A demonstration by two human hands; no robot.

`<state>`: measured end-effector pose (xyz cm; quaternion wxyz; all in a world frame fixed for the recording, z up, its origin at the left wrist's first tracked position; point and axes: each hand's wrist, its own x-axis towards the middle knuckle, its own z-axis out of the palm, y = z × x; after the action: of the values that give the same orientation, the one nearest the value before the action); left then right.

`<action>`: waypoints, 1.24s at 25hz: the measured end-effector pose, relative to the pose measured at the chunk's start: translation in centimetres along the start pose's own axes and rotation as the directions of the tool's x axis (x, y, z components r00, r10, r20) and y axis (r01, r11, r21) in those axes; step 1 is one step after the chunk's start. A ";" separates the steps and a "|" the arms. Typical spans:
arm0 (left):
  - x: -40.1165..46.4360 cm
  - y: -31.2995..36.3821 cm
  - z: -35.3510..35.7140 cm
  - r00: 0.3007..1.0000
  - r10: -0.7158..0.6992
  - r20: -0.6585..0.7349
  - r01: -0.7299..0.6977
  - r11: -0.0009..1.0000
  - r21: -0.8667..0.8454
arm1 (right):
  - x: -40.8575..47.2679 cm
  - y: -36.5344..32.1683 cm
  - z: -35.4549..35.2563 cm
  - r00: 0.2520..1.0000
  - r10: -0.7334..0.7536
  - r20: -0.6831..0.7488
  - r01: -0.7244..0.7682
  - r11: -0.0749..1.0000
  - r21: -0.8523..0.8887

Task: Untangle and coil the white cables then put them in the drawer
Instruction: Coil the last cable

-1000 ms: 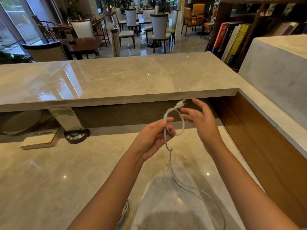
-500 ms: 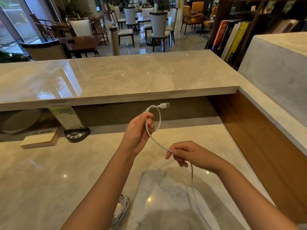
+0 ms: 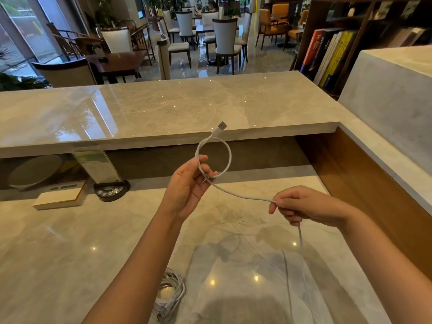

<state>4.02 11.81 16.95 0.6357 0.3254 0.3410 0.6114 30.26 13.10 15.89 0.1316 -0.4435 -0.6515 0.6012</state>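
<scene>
white, thin and limp, the cable (image 3: 230, 160) at the centre of the frame looks nearly weightless; it should bend wherever it is led, with a little spring that will open any loop let go. the left hand (image 3: 187, 183) pinches it between thumb and fingers where its single loop crosses itself, with the usb plug (image 3: 219, 128) sticking up above the loop. the right hand (image 3: 301, 206), lower right of centre, has its fingers curled round the run of cable leading away from the loop; from that fist the slack drops toward the bottom right of the frame, over the marble counter (image 3: 70, 242).

the smooth jacket likely slides easily through a loose fist, so the right hand can feed length while the left holds the crossing, the best place to keep a grip. the plug is the only stiff part.

a second bundle of white cables (image 3: 170, 293) lies coiled on the counter at bottom centre, untouched. no drawer is visible.
</scene>
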 end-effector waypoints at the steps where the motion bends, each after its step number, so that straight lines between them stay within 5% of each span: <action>1: 0.0 -0.1 0.0 1.000 0.009 0.010 -0.009 0.999 -0.042 | 0.1 -0.1 -0.2 0.999 0.021 -0.024 -0.021 1.000 -0.010; 4: -0.2 -0.1 -0.2 0.995 -0.037 0.097 0.037 0.999 0.005 | 1.0 -0.8 -1.4 0.987 0.118 -0.108 -0.129 0.987 -0.097; 7: -0.3 -0.4 -0.5 0.967 -0.180 0.182 0.134 0.961 0.240 | 2.1 -2.3 -3.2 0.962 0.196 -0.190 -0.247 0.921 -0.300; 12: -0.6 -1.6 -0.5 0.958 -0.256 0.129 0.200 0.920 0.337 | 4.0 -5.6 -3.8 0.945 0.141 -0.296 -0.276 0.829 -0.486; 18: -0.7 -3.0 -0.5 0.964 -0.264 -0.027 0.252 0.879 0.405 | 4.5 -8.0 -0.7 0.947 0.112 -0.302 -0.152 0.982 -0.112; 23: -0.4 -3.8 -0.5 0.974 -0.168 -0.153 0.208 0.931 0.299 | 3.3 -7.6 4.2 0.954 -0.060 -0.295 0.077 0.996 0.046; 26: -0.1 -4.4 -0.5 0.982 -0.166 -0.088 0.183 0.950 0.251 | 4.0 -5.7 7.5 0.858 -0.206 -0.471 0.220 0.975 -0.025; 31: -0.3 -4.9 -0.7 0.973 -0.230 -0.005 0.229 0.972 -0.054 | 4.8 -2.4 10.4 0.627 -0.506 -0.593 0.260 0.853 -0.453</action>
<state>6.18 11.31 12.53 0.7085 0.2635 0.3636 0.5445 19.15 9.97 13.84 0.4174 -0.4993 -0.7231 0.2316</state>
